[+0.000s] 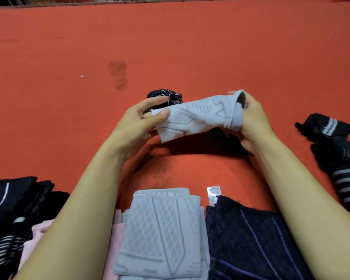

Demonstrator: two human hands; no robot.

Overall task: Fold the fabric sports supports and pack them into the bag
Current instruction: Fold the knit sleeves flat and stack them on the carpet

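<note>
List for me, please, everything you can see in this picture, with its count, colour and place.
held support: one, light grey, stretched between both hands above the mat
rolled support: one, black with white lines, on the mat behind the left hand
folded supports: a stack, light grey, near centre
pink fabric: some, left of the grey stack
dark supports: a pile, black with stripes, near left
dark purple-lined support: one, near right, white label
striped supports: black and grey, far right
mat: red
left hand: pinches one end
right hand: grips the cuff
</note>
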